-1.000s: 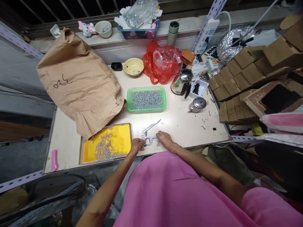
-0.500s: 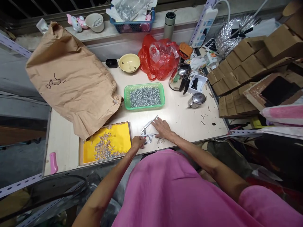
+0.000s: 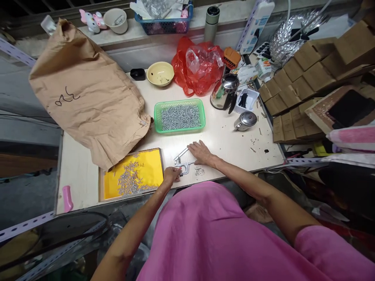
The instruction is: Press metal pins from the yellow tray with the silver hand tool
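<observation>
A silvery plier-like hand tool [image 3: 181, 154] with two spread handles and a small spring lies at the table's front edge. My right hand [image 3: 202, 153] is on its handles, fingers at the end of the upper one and thumb by the lower one. At the head of the tool, near a small red spot, my left hand [image 3: 172, 174] is closed in a pinch; what sits between its fingertips is too small to make out. Left of that hand, a shallow tray with a yellow bottom [image 3: 152, 164] holds many small metal pins [image 3: 129, 181].
Beyond the tool stands a green basket [image 3: 179, 131] full of short metal pieces. A large brown paper sack [image 3: 93, 101] leans over the left side. Farther back are a yellow bowl [image 3: 160, 74], red plastic bag [image 3: 181, 74], kettle [image 3: 219, 93] and metal pitcher [image 3: 244, 121]. Cardboard boxes [image 3: 301, 89] are stacked right.
My right hand has shifted slightly and now covers the tip of the upper handle, which stuck out past the fingers before. My left hand stays at the tool's head. The view has tilted a little.
</observation>
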`<action>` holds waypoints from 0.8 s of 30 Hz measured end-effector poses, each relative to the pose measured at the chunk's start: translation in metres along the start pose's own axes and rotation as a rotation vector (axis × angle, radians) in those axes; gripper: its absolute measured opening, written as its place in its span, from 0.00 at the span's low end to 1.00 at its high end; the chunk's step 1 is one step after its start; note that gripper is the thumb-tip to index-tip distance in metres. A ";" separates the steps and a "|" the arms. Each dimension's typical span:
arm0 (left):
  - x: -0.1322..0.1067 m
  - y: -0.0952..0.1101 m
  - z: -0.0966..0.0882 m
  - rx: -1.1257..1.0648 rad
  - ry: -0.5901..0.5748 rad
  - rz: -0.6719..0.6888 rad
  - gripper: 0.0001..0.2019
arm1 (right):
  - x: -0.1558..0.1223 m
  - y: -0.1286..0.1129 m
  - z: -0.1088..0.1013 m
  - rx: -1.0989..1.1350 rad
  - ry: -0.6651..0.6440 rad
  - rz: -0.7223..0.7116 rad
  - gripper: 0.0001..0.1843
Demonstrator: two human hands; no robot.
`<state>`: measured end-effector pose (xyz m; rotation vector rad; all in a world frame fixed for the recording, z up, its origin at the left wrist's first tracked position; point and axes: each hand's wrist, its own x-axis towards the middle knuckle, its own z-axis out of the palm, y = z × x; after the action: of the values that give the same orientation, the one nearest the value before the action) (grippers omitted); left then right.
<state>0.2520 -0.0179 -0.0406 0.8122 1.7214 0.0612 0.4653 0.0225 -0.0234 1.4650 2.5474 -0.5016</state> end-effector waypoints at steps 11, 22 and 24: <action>-0.013 0.000 -0.004 0.057 0.017 0.018 0.09 | -0.008 -0.013 0.014 0.043 0.034 0.065 0.37; -0.017 0.035 0.024 0.910 0.182 1.024 0.21 | -0.020 -0.027 0.008 0.035 0.048 0.103 0.19; -0.011 0.041 0.029 0.971 0.168 1.041 0.24 | -0.023 -0.026 0.009 0.053 0.053 0.117 0.24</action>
<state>0.2982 -0.0034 -0.0233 2.4125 1.2375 -0.0127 0.4540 -0.0111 -0.0193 1.6550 2.4871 -0.5229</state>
